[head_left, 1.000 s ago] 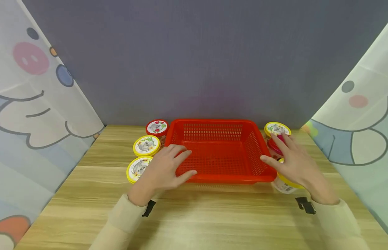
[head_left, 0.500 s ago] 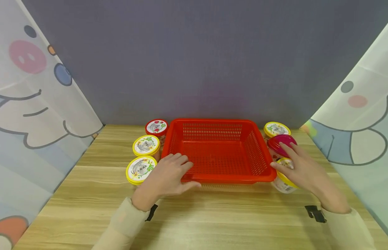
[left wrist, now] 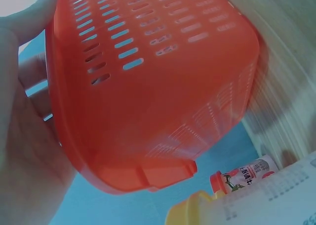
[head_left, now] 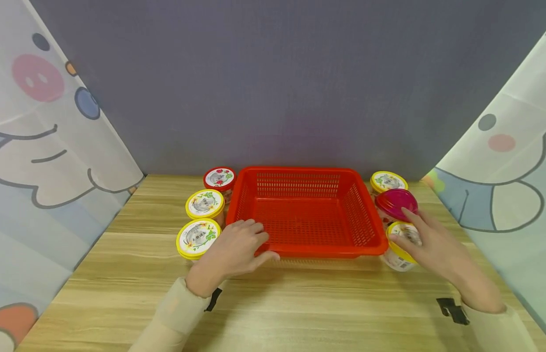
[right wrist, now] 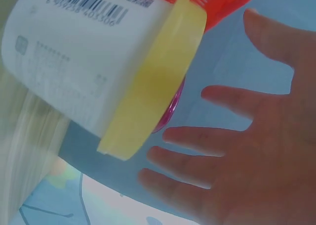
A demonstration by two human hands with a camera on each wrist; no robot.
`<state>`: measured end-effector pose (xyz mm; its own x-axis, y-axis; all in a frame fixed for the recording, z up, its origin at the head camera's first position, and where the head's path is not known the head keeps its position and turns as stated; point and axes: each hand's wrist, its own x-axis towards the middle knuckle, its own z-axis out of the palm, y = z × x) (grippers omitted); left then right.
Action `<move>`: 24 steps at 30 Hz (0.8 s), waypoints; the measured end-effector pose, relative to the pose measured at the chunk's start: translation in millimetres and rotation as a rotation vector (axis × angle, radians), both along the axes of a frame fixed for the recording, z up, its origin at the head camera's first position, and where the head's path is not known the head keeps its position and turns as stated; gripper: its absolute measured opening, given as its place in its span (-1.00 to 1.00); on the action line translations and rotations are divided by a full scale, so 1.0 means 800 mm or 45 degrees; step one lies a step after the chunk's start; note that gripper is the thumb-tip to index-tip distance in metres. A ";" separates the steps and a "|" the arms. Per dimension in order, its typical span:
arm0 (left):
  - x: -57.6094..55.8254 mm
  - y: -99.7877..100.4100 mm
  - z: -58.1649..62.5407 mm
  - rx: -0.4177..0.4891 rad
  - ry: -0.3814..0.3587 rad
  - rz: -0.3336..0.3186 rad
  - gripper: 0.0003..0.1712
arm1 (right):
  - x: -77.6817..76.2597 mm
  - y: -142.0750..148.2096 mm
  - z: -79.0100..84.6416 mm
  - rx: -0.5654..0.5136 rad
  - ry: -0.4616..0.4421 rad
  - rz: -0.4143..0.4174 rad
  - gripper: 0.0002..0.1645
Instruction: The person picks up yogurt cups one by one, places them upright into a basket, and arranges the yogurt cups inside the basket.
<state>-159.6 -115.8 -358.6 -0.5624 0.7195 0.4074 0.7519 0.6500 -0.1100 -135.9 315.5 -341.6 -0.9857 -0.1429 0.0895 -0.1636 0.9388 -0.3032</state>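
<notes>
My left hand [head_left: 235,247] is over the front left corner of a red plastic basket [head_left: 294,252]. In the left wrist view, fingers [left wrist: 34,69] show behind the basket's rim, and the thumb reaches along the front edge. On the basket's right side stand three tubs: a yellow-lidded tub [head_left: 398,264] in front, a tub with a magenta lid [head_left: 393,203] behind it, and another yellow-lidded tub [head_left: 387,181] at the back. My right hand [head_left: 442,249] hovers beside the front tub, overlapping its lid. The right wrist view shows its fingers spread, apart from the tub.
Left of the basket stand three more tubs: a red-lidded tub [head_left: 219,178] at the back, then a yellow-lidded tub [head_left: 204,204] and another yellow-lidded tub [head_left: 198,239] nearer. All sit on a wooden table [head_left: 299,308]. A dark grey panel [head_left: 273,83] rises behind.
My left hand has lowered onto the basket's front left corner and then stayed there. My right hand has drawn back from over the magenta lid toward the front yellow-lidded tub.
</notes>
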 end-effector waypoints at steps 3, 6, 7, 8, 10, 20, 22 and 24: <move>0.000 0.000 0.000 -0.011 -0.011 0.002 -0.47 | 0.002 0.002 0.000 -0.013 -0.021 -0.025 0.06; -0.001 0.000 0.000 -0.017 -0.014 0.001 -0.47 | 0.003 0.004 0.000 -0.012 -0.045 -0.044 0.02; -0.001 0.001 0.000 -0.019 -0.016 0.001 -0.47 | 0.004 0.004 0.000 -0.012 -0.056 -0.047 0.02; -0.001 0.001 0.000 -0.022 -0.018 0.002 -0.47 | 0.004 0.004 0.000 -0.006 -0.073 -0.054 0.03; -0.001 0.001 0.001 -0.029 -0.019 0.002 -0.47 | 0.005 0.004 -0.001 0.002 -0.110 -0.059 0.04; -0.001 0.002 0.000 -0.023 -0.039 -0.002 -0.49 | -0.001 -0.003 -0.002 0.081 -0.171 -0.032 0.09; -0.001 0.002 0.000 -0.027 -0.041 0.001 -0.49 | -0.003 -0.003 -0.001 0.097 -0.182 -0.037 0.08; -0.001 0.001 0.000 -0.031 -0.044 0.000 -0.49 | -0.004 -0.003 -0.001 0.119 -0.193 -0.042 0.04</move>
